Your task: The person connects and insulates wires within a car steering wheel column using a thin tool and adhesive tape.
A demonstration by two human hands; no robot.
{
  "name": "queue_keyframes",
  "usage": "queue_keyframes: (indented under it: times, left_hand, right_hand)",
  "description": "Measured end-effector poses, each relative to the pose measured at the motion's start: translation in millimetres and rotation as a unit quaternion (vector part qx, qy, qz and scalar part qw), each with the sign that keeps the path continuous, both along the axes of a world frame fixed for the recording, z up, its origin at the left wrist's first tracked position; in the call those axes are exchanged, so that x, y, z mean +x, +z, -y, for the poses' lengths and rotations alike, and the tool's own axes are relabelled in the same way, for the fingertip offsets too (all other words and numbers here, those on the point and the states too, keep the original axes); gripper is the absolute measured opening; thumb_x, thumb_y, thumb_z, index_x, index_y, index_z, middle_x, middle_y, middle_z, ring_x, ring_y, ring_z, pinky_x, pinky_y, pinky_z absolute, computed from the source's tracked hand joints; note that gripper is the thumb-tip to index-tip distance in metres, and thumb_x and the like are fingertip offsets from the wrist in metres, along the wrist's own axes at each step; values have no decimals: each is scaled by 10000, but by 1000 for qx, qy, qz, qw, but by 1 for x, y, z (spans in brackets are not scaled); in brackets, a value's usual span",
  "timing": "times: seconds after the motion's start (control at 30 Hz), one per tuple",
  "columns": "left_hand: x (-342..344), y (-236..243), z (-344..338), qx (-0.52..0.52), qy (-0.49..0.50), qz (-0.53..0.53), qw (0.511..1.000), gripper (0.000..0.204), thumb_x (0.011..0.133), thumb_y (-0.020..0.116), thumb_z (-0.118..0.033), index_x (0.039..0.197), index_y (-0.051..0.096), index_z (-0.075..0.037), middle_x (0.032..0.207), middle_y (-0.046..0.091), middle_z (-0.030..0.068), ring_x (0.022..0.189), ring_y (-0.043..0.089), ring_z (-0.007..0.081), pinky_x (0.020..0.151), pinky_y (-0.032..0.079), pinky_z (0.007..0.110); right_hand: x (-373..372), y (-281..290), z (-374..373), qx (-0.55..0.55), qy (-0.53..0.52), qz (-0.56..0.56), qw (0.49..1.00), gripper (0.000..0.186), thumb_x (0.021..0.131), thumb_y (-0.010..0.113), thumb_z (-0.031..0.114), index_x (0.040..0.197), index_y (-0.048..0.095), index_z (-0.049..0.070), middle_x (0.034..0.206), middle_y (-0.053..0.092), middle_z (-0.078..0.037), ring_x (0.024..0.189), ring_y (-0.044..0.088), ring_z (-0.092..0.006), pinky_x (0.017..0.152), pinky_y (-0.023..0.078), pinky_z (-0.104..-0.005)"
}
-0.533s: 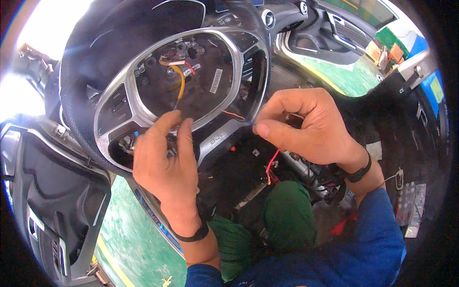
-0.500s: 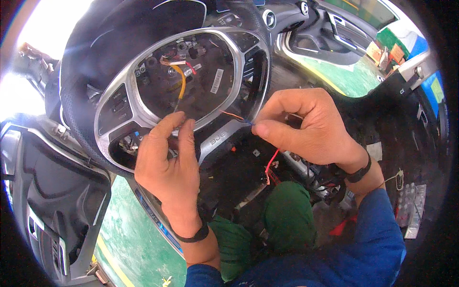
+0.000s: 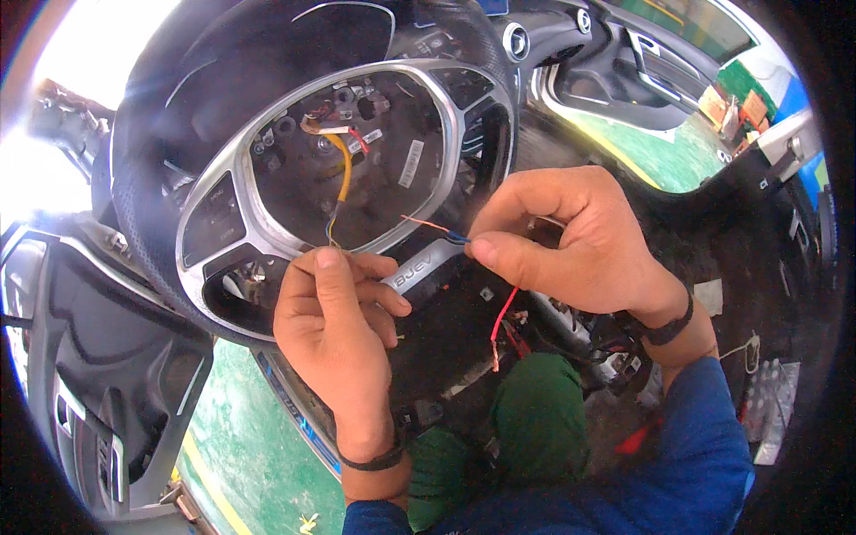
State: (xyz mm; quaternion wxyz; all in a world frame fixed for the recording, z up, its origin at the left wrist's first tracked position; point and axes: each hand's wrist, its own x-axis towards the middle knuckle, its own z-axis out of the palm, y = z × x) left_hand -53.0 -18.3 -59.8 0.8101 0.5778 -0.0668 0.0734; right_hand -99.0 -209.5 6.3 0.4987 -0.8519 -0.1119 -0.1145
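My right hand pinches a blue wire between thumb and forefinger; its bare copper end points left over the steering wheel's lower spoke. A red wire with a stripped end hangs below that hand. My left hand is closed, thumb against forefinger, on thin wires that come out of a yellow-sleeved cable. That cable runs from the open hub of the steering wheel. The wire ends inside the left fingers are hidden. A gap separates the two hands.
An open car door stands at left and another door at far right. Green trouser legs are below my hands. Silver packets and a looped pale cord lie at right. A short red wire sticks up in the hub.
My left hand has turned and moved slightly down and right, its thumb now on top at the thin wires. My right hand keeps its pinch on the blue wire. The view has shifted slightly.
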Motion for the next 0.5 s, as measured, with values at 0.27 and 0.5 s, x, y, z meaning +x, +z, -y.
queue_keyframes:
  times: [0.27, 0.5]
  left_hand:
    - [0, 3, -11, 219, 54, -2, 974, 328, 1085, 489, -253, 949, 613, 19, 822, 700, 134, 539, 608, 106, 507, 402, 192]
    - [4, 4, 3, 69, 22, -28, 997, 324, 1076, 512, -241, 1016, 639, 52, 868, 719, 158, 564, 644, 135, 451, 437, 202]
  right_hand:
    - [1, 3, 4, 9, 20, -7, 1000, 135, 892, 714, 121, 912, 712, -13, 779, 726, -66, 712, 655, -83, 657, 516, -266]
    - [7, 3, 3, 2, 31, -17, 999, 138, 895, 715, 120, 901, 706, -17, 766, 712, -59, 711, 645, -81, 660, 513, -265]
